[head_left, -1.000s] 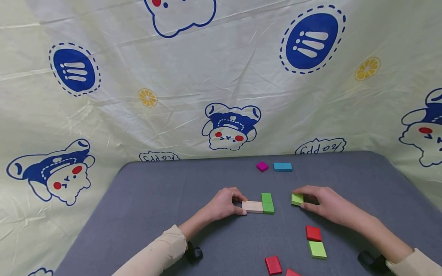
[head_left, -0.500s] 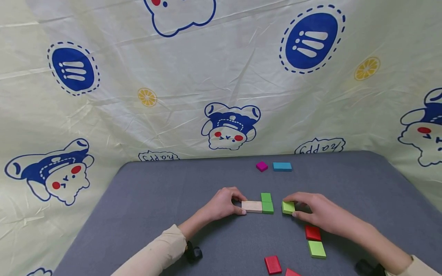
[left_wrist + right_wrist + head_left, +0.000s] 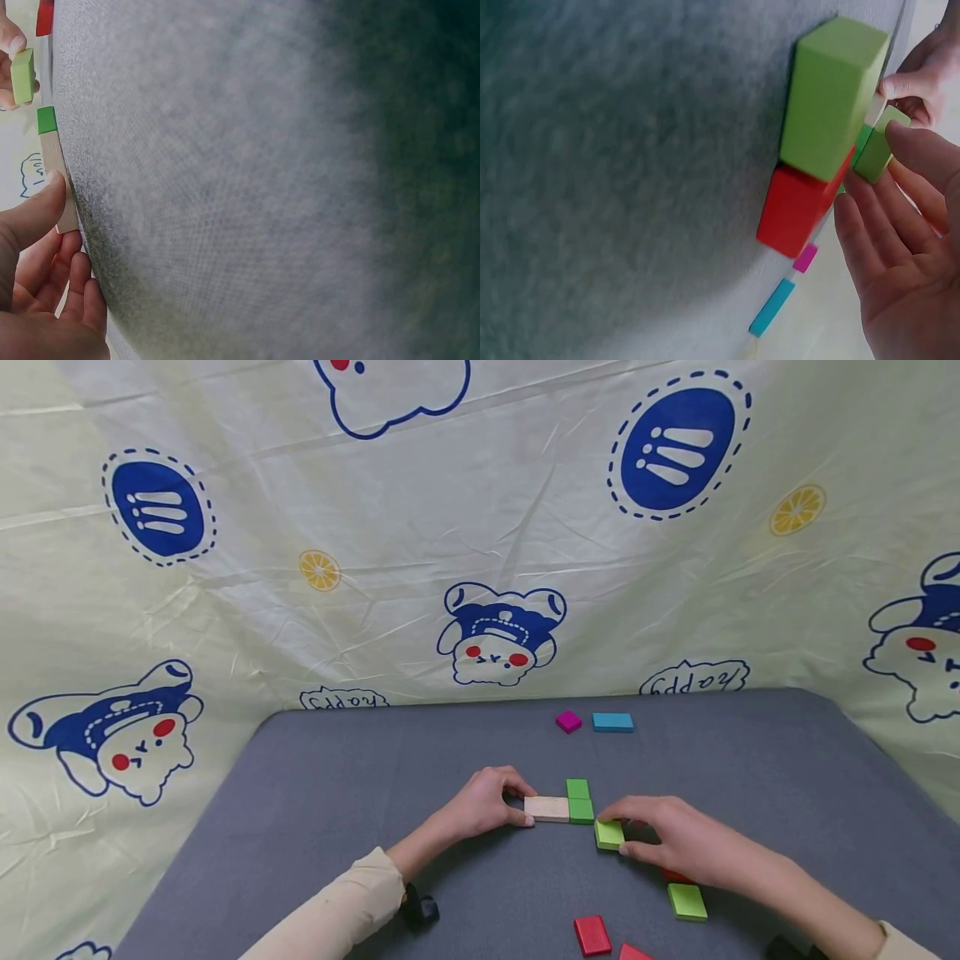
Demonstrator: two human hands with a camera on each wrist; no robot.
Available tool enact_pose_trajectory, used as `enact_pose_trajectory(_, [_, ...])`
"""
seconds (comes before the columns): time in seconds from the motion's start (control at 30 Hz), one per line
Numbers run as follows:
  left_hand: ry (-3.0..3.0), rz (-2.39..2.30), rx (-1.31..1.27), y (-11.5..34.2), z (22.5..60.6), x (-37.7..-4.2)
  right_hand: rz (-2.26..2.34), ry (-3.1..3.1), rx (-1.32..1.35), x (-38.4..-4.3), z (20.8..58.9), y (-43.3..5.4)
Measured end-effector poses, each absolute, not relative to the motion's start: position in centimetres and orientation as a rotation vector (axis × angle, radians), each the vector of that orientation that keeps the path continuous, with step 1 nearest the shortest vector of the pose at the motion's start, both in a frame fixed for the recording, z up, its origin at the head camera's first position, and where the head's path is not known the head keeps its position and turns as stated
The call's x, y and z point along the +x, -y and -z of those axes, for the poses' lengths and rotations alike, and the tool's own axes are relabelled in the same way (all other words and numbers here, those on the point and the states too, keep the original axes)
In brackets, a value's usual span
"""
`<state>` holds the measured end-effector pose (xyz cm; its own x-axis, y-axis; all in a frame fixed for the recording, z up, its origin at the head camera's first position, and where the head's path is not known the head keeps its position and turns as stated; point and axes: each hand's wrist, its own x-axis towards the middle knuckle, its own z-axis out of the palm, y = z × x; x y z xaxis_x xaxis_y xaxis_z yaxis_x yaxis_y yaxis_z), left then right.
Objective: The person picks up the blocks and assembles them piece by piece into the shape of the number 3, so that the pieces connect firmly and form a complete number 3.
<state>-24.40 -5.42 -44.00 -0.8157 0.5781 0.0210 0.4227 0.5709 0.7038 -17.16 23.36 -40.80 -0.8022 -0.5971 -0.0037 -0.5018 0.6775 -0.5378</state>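
Wooden block (image 3: 547, 810) in pinching left hand (image 3: 482, 804), lime block (image 3: 609, 837) in pinching right hand (image 3: 681, 839), red block (image 3: 677, 877) mostly hidden in head view.

L sleeve (image 3: 341, 897) cream w/ creases; R sleeve (image 3: 903, 945) also cream; blk L wrist cam (image 3: 422, 911).

Blks (image 3: 609, 835) are lime, tan, grn, red, blu & magenta, cloth (image 3: 337, 785) gry, backdrop (image 3: 405, 527) off-wht w/ blu cartoons (image 3: 503, 628)
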Motion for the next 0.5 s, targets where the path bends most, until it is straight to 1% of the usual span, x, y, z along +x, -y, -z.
enact_pose_trajectory(0.2, [-2.593, -1.079, 0.836, 5.4, 44.0, -24.4, 0.775, -2.66, -0.951, -17.1, 41.1, -22.6])
enact_pose_trajectory(0.5, [-2.598, -1.071, 0.829, 5.4, 44.2, -24.5, 0.7, -2.681, -0.96, -17.0, 41.7, -21.7])
